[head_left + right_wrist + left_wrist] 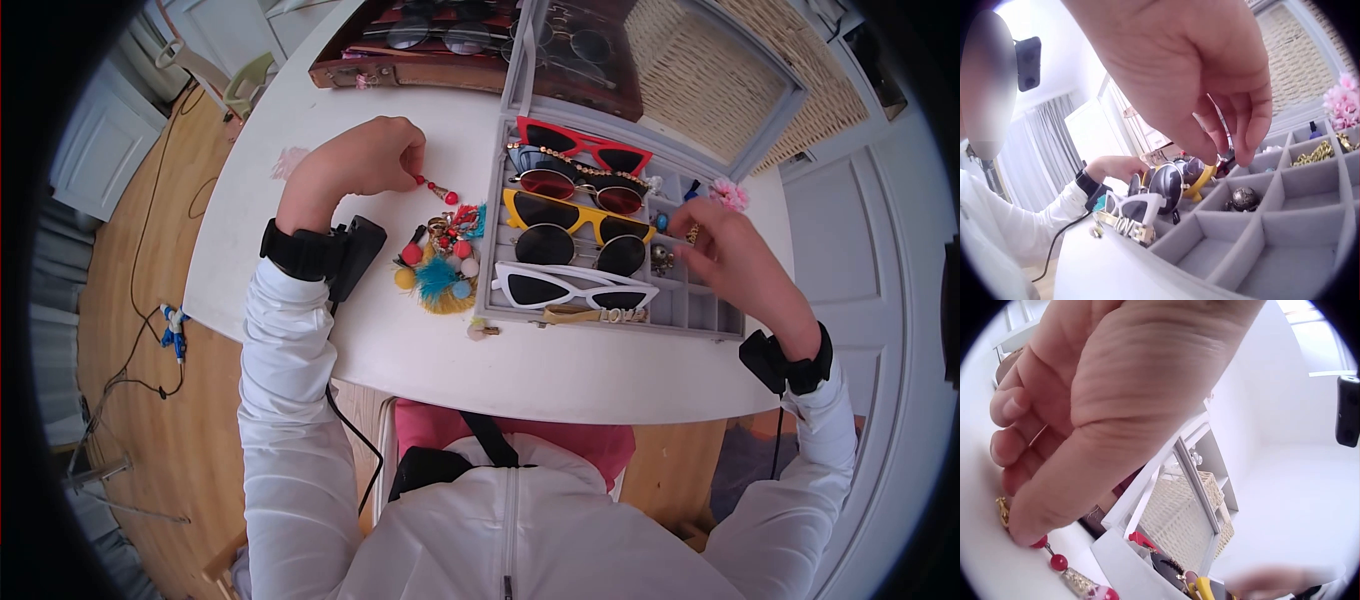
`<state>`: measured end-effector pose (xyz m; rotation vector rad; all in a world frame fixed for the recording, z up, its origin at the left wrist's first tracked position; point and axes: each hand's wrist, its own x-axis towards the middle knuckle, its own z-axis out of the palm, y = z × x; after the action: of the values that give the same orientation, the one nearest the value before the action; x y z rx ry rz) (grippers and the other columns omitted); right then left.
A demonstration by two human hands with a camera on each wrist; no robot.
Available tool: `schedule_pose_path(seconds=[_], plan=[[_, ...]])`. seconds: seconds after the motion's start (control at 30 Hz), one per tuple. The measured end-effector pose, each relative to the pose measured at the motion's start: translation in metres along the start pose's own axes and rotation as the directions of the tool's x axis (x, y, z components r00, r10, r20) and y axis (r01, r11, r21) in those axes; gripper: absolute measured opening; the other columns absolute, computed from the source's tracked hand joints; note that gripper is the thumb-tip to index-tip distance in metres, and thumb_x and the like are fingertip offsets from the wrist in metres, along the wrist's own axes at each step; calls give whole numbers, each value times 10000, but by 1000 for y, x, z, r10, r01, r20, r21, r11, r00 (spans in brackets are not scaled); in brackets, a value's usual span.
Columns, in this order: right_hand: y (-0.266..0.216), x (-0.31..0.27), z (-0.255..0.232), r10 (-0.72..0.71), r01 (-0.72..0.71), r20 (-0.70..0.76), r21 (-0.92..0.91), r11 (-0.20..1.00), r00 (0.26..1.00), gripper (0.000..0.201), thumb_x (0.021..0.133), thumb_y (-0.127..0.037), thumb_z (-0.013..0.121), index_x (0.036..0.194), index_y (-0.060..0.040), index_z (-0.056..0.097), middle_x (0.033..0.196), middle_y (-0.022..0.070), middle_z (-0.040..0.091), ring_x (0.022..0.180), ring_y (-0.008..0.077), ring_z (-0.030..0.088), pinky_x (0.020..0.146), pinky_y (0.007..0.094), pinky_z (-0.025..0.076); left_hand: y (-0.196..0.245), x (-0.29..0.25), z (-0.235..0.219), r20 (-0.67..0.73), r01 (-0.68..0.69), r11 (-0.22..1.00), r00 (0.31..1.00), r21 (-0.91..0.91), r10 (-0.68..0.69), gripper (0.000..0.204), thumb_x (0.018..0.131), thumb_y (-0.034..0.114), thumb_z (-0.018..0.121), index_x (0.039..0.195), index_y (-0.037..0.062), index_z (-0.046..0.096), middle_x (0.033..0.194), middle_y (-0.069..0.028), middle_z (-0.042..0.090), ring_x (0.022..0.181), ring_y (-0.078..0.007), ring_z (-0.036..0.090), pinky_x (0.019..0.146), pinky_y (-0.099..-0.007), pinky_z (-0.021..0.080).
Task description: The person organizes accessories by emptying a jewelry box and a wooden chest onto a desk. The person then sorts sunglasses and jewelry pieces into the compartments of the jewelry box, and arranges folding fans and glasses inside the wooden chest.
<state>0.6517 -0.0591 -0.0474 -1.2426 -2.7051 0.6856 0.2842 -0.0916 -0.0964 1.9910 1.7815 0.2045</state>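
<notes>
My left hand pinches a short strand of red beads between thumb and fingertips, close over the white table. In the left wrist view, its gold clasp pokes out past the fingertips, and a patterned metal piece hangs below the beads. A pile of pompom and tassel trinkets lies just below this hand. My right hand hovers with loosely bent fingers over the small compartments of a grey jewelry box. Nothing shows between its fingers. A dark silvery ball sits in a compartment under it.
Sunglasses with red, yellow and white frames fill the box's long slots. Its clear lid stands raised at the back. Behind lies a brown case of glasses. A pink flower lies at the box's right.
</notes>
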Motion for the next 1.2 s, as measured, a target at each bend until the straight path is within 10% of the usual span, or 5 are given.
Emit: schedule_pose_path(seconds=[0.3, 0.57, 0.7, 0.9, 1.2], plan=[[-47, 21, -28, -107, 163, -251, 217, 962, 962, 190, 863, -147, 610, 1017, -41, 571, 750, -22, 533, 592, 37, 448, 536, 207, 375, 67, -25, -29, -264, -245, 924, 950, -294, 168, 143, 696, 66, 662, 773, -6, 565, 645, -45, 547, 569, -122, 499, 506, -269, 401], [-67, 23, -30, -164, 81, 61, 675, 733, 985, 301, 940, -291, 489, 991, -10, 586, 762, 13, 593, 615, 66, 561, 535, 185, 447, 149, -16, -15, -640, -636, 770, 574, 44, 511, 167, 762, 41, 657, 903, 44, 568, 703, 37, 493, 585, -36, 427, 498, -184, 325], [-35, 12, -42, -74, 13, 93, 527, 850, 993, 244, 932, -226, 491, 890, -9, 594, 689, 23, 584, 569, 77, 533, 528, 208, 432, 133, -8, -5, -625, -645, 764, 602, -13, 498, 239, 774, 67, 673, 996, 57, 585, 739, 26, 532, 619, -39, 463, 503, -195, 330], [28, -7, -29, 194, -194, 21, 194, 962, 981, 187, 906, -145, 491, 805, 0, 554, 627, 60, 549, 572, 129, 526, 554, 266, 425, 43, 4, -9, -361, -188, 980, 920, -64, 153, 221, 786, 93, 660, 981, 22, 583, 751, -13, 540, 643, -77, 473, 548, -230, 375], [40, 38, 8, -136, 141, 41, -312, 939, 990, 172, 824, -149, 590, 900, 4, 579, 810, 168, 577, 814, 359, 564, 696, 410, 436, 16, 6, -3, 116, -242, 963, 960, -120, 256, 208, 719, 141, 725, 846, 10, 625, 685, -49, 568, 666, -141, 541, 590, -281, 422]])
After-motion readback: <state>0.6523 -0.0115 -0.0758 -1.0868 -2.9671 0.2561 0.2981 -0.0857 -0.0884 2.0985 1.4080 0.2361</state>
